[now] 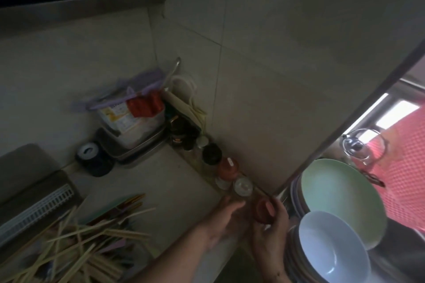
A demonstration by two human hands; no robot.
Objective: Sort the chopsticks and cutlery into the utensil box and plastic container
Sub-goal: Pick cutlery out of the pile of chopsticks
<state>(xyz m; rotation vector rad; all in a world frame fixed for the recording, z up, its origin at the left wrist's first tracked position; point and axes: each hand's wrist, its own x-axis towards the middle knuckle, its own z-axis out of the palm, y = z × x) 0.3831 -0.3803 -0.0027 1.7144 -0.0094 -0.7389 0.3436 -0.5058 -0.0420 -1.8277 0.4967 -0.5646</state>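
While a heap of chopsticks (pixel 76 246) lies untouched at the counter's (pixel 165 190) near left, the right hand (pixel 271 230) curls round a red-lidded jar (pixel 262 210). The left hand (pixel 224 220), fingers straight, touches a clear jar (pixel 241 190) beside it.

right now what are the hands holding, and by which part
The right hand grips a small red-capped jar, fingers curled round its cap. The left hand is at the same jar's body, but the blur hides whether it grips.
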